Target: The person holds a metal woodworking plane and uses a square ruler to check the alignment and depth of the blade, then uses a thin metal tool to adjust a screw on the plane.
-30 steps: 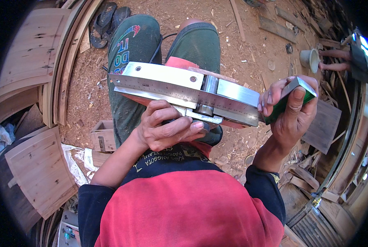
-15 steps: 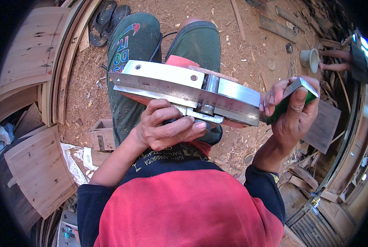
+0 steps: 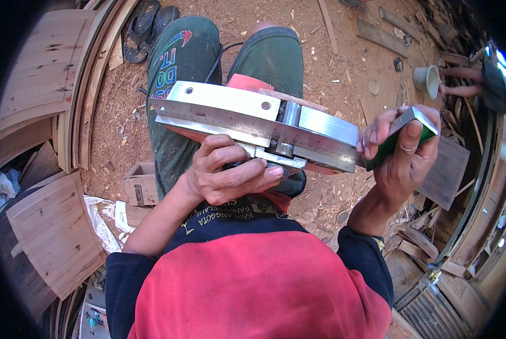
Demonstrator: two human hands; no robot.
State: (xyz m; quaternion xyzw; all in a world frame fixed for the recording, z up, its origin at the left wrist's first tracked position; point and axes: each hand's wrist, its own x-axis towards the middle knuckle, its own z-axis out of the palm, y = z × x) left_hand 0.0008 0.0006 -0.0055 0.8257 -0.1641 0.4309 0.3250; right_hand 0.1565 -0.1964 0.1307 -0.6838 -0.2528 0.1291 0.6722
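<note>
Over lap | left hand [image 3: 225,175] curled gripping planer [image 3: 230,121] underside | right hand [image 3: 405,152] pinching square [image 3: 298,133] handle

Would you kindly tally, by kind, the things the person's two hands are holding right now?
Electric planers, turned sole-up: 1
Try squares, steel blade with green stock: 1
Total: 2
The left hand grips the planer; the right hand holds the square's stock.
</note>
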